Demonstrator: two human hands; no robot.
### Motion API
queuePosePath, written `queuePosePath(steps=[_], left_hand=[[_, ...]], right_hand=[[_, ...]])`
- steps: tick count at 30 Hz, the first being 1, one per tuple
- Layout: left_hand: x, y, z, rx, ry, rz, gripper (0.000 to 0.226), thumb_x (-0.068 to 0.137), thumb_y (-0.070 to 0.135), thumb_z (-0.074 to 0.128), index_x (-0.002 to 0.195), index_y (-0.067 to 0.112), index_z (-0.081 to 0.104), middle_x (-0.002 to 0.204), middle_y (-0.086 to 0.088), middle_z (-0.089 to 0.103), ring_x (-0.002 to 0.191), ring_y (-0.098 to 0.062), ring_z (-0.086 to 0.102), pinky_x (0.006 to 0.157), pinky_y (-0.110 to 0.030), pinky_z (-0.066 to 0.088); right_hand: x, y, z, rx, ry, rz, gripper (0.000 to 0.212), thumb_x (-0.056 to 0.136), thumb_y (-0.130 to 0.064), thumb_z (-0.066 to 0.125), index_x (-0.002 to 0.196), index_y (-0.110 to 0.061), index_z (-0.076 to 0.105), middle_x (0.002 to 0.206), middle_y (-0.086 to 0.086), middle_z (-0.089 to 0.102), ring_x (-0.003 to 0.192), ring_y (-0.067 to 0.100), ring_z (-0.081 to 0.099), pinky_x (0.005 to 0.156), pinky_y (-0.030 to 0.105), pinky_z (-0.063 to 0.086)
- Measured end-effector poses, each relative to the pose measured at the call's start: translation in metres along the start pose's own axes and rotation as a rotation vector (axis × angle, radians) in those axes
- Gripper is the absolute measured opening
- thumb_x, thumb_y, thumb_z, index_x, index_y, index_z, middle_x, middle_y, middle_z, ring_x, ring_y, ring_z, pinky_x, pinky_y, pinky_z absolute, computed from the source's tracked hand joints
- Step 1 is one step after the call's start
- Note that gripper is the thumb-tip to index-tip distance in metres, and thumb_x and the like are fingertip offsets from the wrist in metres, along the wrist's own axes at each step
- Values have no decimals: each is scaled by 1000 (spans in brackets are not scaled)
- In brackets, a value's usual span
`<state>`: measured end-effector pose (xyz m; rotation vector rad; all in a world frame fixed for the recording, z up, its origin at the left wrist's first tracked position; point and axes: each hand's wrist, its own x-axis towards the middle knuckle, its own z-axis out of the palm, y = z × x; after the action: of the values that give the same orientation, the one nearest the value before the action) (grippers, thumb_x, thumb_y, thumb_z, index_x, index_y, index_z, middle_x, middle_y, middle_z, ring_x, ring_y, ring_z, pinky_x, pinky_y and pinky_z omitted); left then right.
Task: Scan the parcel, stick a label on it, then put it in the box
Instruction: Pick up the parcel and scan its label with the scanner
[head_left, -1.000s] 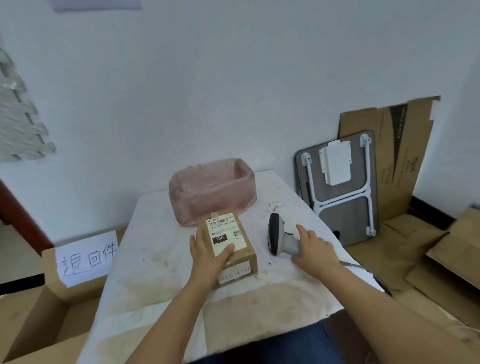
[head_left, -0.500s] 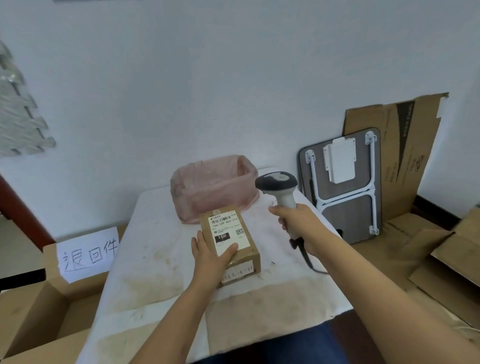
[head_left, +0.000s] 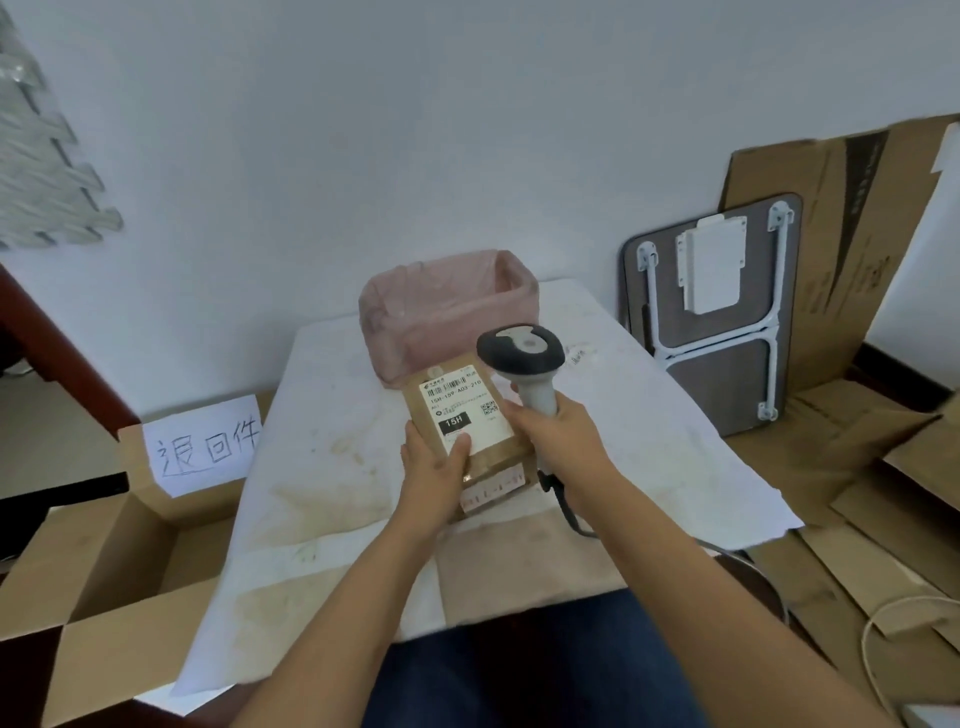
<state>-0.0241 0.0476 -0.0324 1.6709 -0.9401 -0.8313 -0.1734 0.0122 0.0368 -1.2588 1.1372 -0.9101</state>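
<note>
Head view | parcel (head_left: 470, 431) stiff, likely light, mid-table (head_left: 332, 467) | left hand (head_left: 434, 470) clasps its near end | right hand (head_left: 563, 441) grips scanner (head_left: 522, 358) handle

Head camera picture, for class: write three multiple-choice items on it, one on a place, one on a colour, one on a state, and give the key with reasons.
1. Where is the open cardboard box with the handwritten sign?
A. on the table
B. on the floor left of the table
C. against the right wall

2. What colour is the bag lining the bin behind the parcel?
A. pink
B. black
C. green

3. What is the right hand doing?
A. resting flat on the table
B. gripping the scanner by its handle
C. peeling a label

Key: B, the cardboard box sits below the table edge on the left. A, the bag is translucent pink. B, the right hand wraps the scanner handle above the parcel, which the left hand holds.
</note>
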Motion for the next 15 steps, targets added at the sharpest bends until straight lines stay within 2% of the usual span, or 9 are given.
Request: queuePosePath(steps=[2, 3, 5, 7, 9, 11, 12, 13, 15], left_hand=[[-4, 3, -9, -100, -94, -35, 55, 93, 30, 60, 133, 42, 23, 123, 8, 59, 103, -10, 64, 64, -16, 54], [-5, 6, -15, -148, -136, -57, 63, 94, 23, 62, 137, 42, 20, 121, 7, 62, 99, -8, 66, 60, -12, 53], [-3, 12, -29, -216, -171, -95, 80, 89, 12, 68, 144, 40, 16, 118, -1, 68, 96, -15, 69, 66, -22, 58], [0, 16, -39, -275, -184, -131, 87, 83, 5, 74, 142, 41, 20, 107, -4, 74, 92, -23, 72, 77, -40, 59], [2, 16, -44, -323, -172, -149, 90, 78, -1, 76, 138, 43, 26, 102, -8, 76, 92, -27, 72, 84, -47, 57], [3, 13, -45, -343, -152, -119, 96, 74, -2, 79, 138, 47, 27, 116, -15, 69, 102, -27, 68, 88, -45, 56], [4, 11, -44, -331, -140, -81, 99, 73, 0, 81, 139, 49, 25, 122, -14, 63, 107, -26, 66, 88, -42, 56], [4, 10, -42, -305, -129, -38, 101, 73, 3, 82, 140, 50, 23, 125, -10, 58, 110, -24, 63, 86, -37, 56], [5, 8, -35, -264, -115, 39, 103, 76, 7, 81, 143, 52, 17, 127, -2, 52, 110, -19, 62, 75, -24, 56]], right_hand=[[-5, 3, 3, -32, 13, -29, 8, 85, -36, 66, 85, -30, 60, 92, 0, 73, 88, 21, 71, 77, 37, 59], [-7, 3, 3, -38, 17, -45, 9, 85, -36, 66, 84, -29, 60, 90, -1, 72, 86, 21, 70, 72, 35, 57], [-8, 2, 4, -24, 19, -52, 10, 85, -38, 66, 83, -30, 59, 86, -3, 70, 80, 18, 66, 65, 33, 53], [-6, -2, 5, -6, 9, -32, 10, 83, -39, 67, 84, -32, 60, 88, -3, 71, 83, 17, 67, 72, 34, 56], [-5, -5, 6, 48, 0, -17, 11, 81, -40, 69, 86, -33, 62, 92, -2, 74, 90, 19, 70, 81, 39, 58], [-6, -11, 4, 98, 34, -45, 9, 82, -38, 69, 84, -32, 62, 90, 0, 72, 86, 20, 69, 78, 41, 58], [-6, -14, 2, 105, 74, -74, 10, 83, -37, 69, 85, -31, 61, 88, 1, 70, 80, 18, 66, 71, 39, 58], [-7, -19, 0, 106, 115, -106, 13, 83, -35, 68, 89, -26, 61, 84, 1, 68, 75, 16, 64, 65, 36, 56], [-7, -33, -6, 121, 164, -190, 18, 83, -30, 69, 97, -20, 62, 76, -3, 65, 70, 12, 62, 65, 33, 53]])
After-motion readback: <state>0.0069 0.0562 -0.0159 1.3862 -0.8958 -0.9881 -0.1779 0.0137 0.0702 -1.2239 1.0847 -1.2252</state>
